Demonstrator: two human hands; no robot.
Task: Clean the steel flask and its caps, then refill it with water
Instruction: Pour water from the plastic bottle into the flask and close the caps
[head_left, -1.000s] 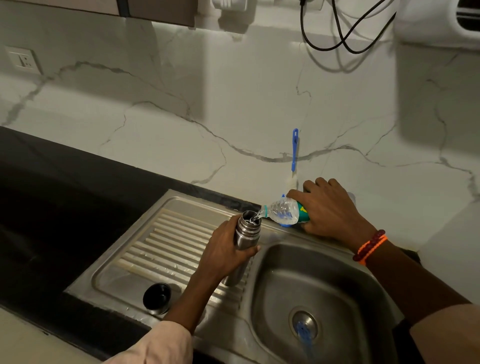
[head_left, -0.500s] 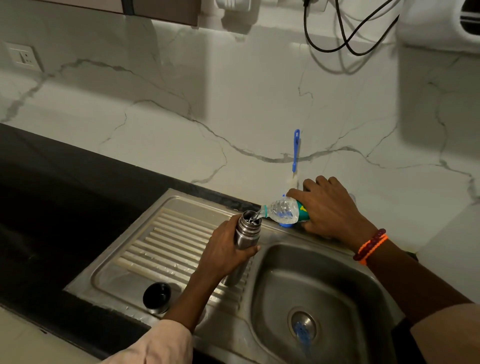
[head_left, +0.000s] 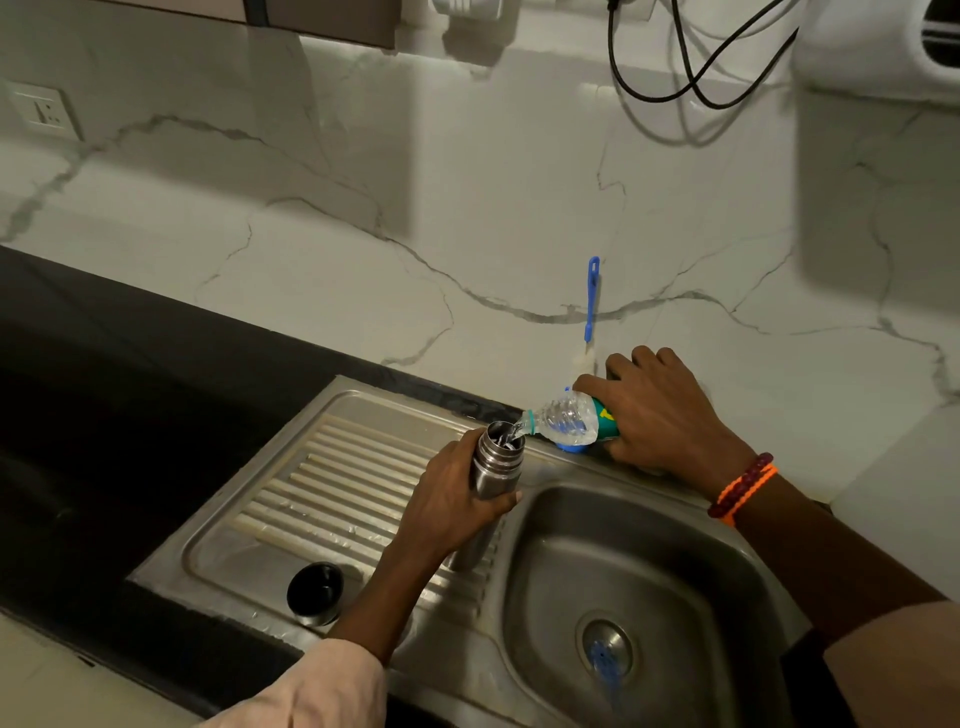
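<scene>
Left hand grasps steel flask upright over drainboard, steadying its mouth; right hand grips tipped plastic bottle, pouring water in.

I find no legible text, brand, number or sign anywhere in this view. The only printed surface is the green label on the plastic bottle, at 1 o'clock from the steel flask; it carries a yellow mark, mostly covered by my right hand, and I cannot read it. The flask body is unmarked where visible
</scene>
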